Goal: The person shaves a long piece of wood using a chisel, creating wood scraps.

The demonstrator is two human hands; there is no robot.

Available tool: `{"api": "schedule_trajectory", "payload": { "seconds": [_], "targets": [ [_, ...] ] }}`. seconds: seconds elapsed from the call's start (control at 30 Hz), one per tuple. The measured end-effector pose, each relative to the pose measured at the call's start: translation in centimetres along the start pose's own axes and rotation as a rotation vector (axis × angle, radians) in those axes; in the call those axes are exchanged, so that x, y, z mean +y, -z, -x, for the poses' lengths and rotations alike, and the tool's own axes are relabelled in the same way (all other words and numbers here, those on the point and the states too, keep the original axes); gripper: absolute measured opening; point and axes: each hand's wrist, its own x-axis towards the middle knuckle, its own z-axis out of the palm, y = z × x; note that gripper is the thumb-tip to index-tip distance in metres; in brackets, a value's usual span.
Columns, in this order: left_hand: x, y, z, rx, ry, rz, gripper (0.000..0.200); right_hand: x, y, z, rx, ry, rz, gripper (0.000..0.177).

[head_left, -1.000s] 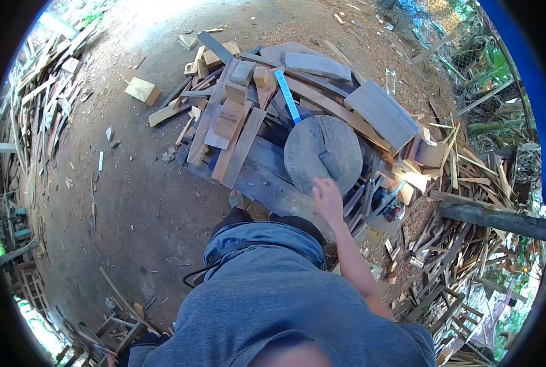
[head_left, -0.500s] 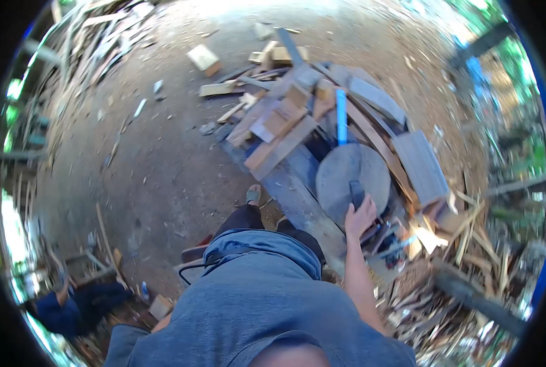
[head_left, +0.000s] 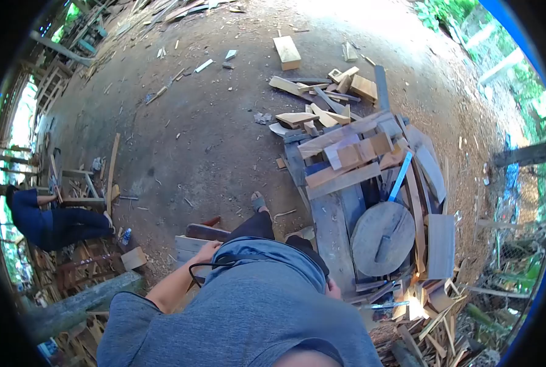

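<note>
My left hand (head_left: 208, 252) is low beside my hip, next to a grey wooden seat or bench (head_left: 189, 249) and a dark reddish-brown wooden piece (head_left: 207, 232). Its fingers are partly hidden, so I cannot make out a grip. Only a bit of my right hand (head_left: 333, 289) shows past my shirt, close to my thigh; its fingers are hidden. Ahead and to the right lies a round wooden disc (head_left: 371, 229) on the plank workbench (head_left: 331, 235). A dark, narrow block-like tool (head_left: 383, 247) rests on the disc, apart from both hands.
Boards (head_left: 346, 153) and a blue strip (head_left: 401, 177) lie beyond the disc. A thick grey block (head_left: 441, 246) is on its right. Wood offcuts (head_left: 328, 92) litter the ground. Far left, another person (head_left: 40, 217) bends beside a wooden frame (head_left: 80, 189).
My right hand has left the tool on the round disc and drawn back beside my body. My left hand has come into sight by the bench. The view has turned left.
</note>
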Motion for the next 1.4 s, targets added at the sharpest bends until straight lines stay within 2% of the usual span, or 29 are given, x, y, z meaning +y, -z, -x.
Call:
{"api": "schedule_trajectory", "payload": {
  "seconds": [0.03,0.1,0.13,0.17,0.2,0.23,0.3,0.33,0.4,0.47,0.53,0.63,0.7,0.73,0.77,0.83,0.87,0.9,1.0,1.03,1.07,1.1,1.17,1.2,1.27,1.3,1.37,1.4],
  "targets": [
    [1.9,1.0,-0.4,0.093,-0.014,-0.18,0.029,1.0,-0.3,-1.0,-0.006,0.013,0.02,0.02],
    [4.4,3.2,-0.9,0.071,-0.024,-0.049,0.029,4.4,-1.1,-4.2,0.076,0.437,0.327,0.02],
    [4.9,4.2,-1.3,0.035,-0.033,0.057,0.029,3.2,-1.8,-5.1,0.058,0.458,0.342,0.02],
    [4.9,4.8,-1.8,0.057,-0.029,0.078,0.029,2.2,-2.5,-5.7,0.143,0.606,0.356,0.029],
    [4.7,5.4,-2.2,0.055,0.078,0.265,0.031,0.5,-3.2,-5.8,0.228,0.751,0.362,0.042],
    [4.2,5.9,-2.5,0.048,0.184,0.449,0.032,-2.7,-4.0,-5.4,0.21,0.761,0.369,0.042],
    [0.9,6.7,-4.0,0.109,0.122,0.522,0.03,-11.3,-7.2,-4.8,0.236,0.986,0.679,0.049],
    [0.6,7.2,-4.0,0.121,0.113,0.445,0.03,-12.8,-8.0,-5.1,0.232,0.998,0.682,0.049],
    [-1.0,8.0,-4.5,0.154,0.099,0.379,0.03,-15.2,-9.6,-6.5,-0.056,0.703,0.799,0.028],
    [-4.8,8.4,-5.8,0.245,-0.045,0.186,0.03,-15.5,-11.6,-9.9,-0.078,0.719,0.856,0.032],
    [-4.9,10.1,-4.8,0.24,0.012,0.24,0.03,-16.5,-13.8,-11.7,-0.097,0.728,0.909,0.036],
    [-5.1,12.3,-4.1,0.226,0.09,0.422,0.03,-20.3,-17.1,-12.5,-0.202,0.827,0.8,0.04],
    [-4.8,13.6,-3.3,0.249,0.34,0.592,0.029,-22.9,-18.6,-11.7,-0.277,0.411,0.351,0.038],
    [-5.4,13.9,-3.3,0.291,0.337,0.609,0.028,-18.4,-18.0,-16.9,-0.373,0.606,0.268,0.027],
    [-5.9,14.3,-3.2,0.303,0.338,0.62,0.028,-17.9,-18.3,-18.0,-0.386,0.613,0.274,0.027],
    [-6.4,14.7,-3.2,0.368,0.353,0.675,0.028,-18.3,-18.8,-19.3,-0.388,0.541,0.105,0.026],
    [-6.4,14.5,-3.2,0.376,0.352,0.685,0.028,-18.5,-18.7,-20.0,-0.393,0.482,0.073,0.016],
    [-6.2,14.3,-3.0,0.404,0.357,0.743,0.027,-19.1,-18.9,-20.1,-0.396,0.488,0.075,0.016],
    [-6.0,12.7,-2.7,0.426,0.334,0.913,0.023,-22.5,-18.7,-19.2,-0.448,0.516,0.168,0.02],
    [-7.2,11.3,-2.9,0.411,0.317,0.97,0.023,-24.8,-18.6,-18.1,-0.6,0.393,0.247,0.043],
    [-7.7,10.1,-2.9,0.423,0.248,0.904,0.023,-26.7,-18.6,-17.1,-0.749,0.266,0.322,0.068],
    [-8.1,8.8,-2.9,0.431,0.176,0.835,0.023,-28.3,-19.2,-15.9,-0.74,0.271,0.306,0.068],
    [-10.9,5.9,-3.9,0.424,0.037,0.664,0.026,-30.1,-19.9,-14.0,-0.466,0.482,0.887,0.052],
    [-10.8,6.4,-3.9,0.402,0.026,0.652,0.026,-28.9,-19.4,-14.5,-0.443,0.471,0.876,0.052],
    [-9.4,6.7,-3.0,0.123,0.23,0.729,0.031,-25.6,-18.1,-16.9,-0.125,0.864,1.283,0.037],
    [-8.7,6.7,-3.0,0.101,0.226,0.72,0.031,-24.3,-17.6,-17.5,-0.109,0.846,1.285,0.037],
    [-6.6,8.5,-3.9,0.199,0.231,0.507,0.032,-22.4,-17.2,-17.8,0.075,0.806,1.143,0.028],
    [-5.2,9.5,-4.9,0.182,0.217,0.488,0.032,-22.6,-16.9,-17.6,0.128,0.846,1.171,0.022]
  ]
}}
